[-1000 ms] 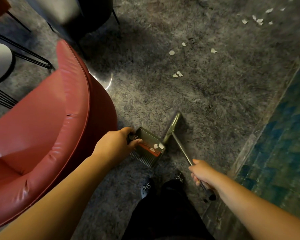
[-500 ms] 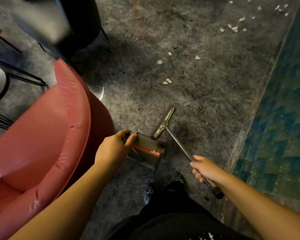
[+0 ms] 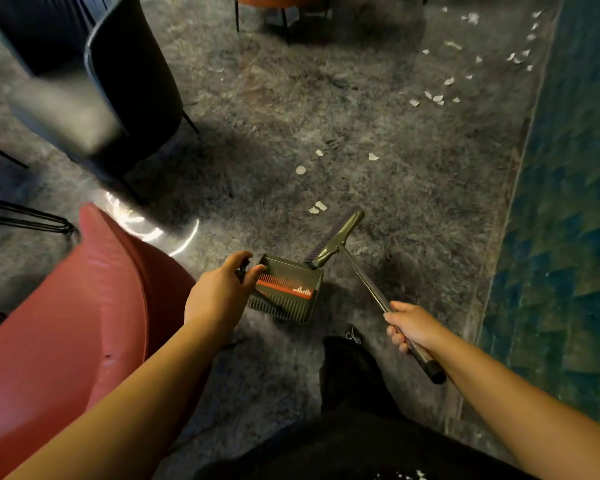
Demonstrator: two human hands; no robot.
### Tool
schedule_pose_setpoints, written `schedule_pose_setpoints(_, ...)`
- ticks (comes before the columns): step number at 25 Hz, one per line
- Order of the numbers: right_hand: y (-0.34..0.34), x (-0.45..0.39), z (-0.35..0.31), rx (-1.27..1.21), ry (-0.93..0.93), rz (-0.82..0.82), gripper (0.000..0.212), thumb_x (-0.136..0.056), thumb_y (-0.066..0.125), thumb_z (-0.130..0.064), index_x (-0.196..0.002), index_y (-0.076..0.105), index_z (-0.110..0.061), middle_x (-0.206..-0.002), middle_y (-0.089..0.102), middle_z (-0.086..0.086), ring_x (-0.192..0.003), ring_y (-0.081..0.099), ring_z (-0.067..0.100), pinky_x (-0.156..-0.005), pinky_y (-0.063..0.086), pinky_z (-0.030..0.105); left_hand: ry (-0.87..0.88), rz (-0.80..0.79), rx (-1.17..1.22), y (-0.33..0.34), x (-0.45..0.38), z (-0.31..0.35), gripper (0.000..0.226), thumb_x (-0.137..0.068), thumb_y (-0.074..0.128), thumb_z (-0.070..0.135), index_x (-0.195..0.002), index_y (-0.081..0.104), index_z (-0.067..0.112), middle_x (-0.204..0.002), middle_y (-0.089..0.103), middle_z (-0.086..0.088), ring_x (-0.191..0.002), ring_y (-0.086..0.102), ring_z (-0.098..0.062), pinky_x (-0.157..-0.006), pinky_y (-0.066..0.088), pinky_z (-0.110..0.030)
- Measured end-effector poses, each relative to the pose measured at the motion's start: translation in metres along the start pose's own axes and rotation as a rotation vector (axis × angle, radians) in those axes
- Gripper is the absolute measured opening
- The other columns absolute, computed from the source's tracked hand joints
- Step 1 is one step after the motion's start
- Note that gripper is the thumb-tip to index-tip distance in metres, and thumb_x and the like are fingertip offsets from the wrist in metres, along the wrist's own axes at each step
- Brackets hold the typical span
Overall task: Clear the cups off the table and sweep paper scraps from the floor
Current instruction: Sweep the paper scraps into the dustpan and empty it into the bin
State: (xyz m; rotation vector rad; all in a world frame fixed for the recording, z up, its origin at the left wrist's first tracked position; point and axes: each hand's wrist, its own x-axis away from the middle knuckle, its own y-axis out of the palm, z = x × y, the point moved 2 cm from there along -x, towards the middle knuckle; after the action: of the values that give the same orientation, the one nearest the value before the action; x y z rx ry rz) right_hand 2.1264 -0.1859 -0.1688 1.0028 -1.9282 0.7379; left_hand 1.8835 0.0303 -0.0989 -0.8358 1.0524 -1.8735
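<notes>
My left hand (image 3: 222, 299) pinches the dustpan (image 3: 284, 294) handle, thumb and forefinger closed on it w/ the other fingers curled behind; the pan sits tipped on the carpet (image 3: 378, 209), a few white bits already inside. My right hand (image 3: 411, 327) is wrapped tight round the broom handle (image 3: 371, 289), and the broom head (image 3: 338, 239) touches the pan's far corner. Best move, I reckon: press the pan lip flat, reach the bristles past the two nearest scraps (image 3: 317, 206) just beyond the head, then pull back in short strokes, since pile grabs paper. More scraps (image 3: 437, 97) lie well beyond the pan, near the blue tiled strip (image 3: 561, 237). The red armchair (image 3: 66, 323) crowds the pan's left side; a dark chair (image 3: 132, 81) stands further off. No cups in view.
</notes>
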Motion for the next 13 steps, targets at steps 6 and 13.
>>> schedule_pose_setpoints(6,-0.052,-0.06,-0.114,0.004,0.007,-0.017,0.039,-0.101,0.042,-0.009,-0.139,0.038,-0.008,-0.063,0.043,0.007,-0.031,0.037,0.007,-0.033,0.03,0.015,-0.029,-0.014,0.011,-0.009,-0.123,0.048,0.043,-0.089,0.046,0.064,-0.124,0.051,0.04,-0.104,0.071,0.0,-0.088,0.067,-0.02,-0.067,0.051,-0.031)
schedule_pose_setpoints(13,-0.071,-0.129,-0.218,0.006,-0.006,0.022,0.049,-0.1,0.045,-0.011,-0.147,0.029,-0.015,-0.064,0.046,0.007,-0.032,0.039,0.008,-0.034,0.032,0.017,-0.018,0.02,-0.053,-0.019,-0.236,0.073,0.046,-0.089,0.046,0.064,-0.126,0.052,0.037,-0.101,0.072,0.0,-0.081,0.067,-0.021,-0.065,0.055,-0.034)
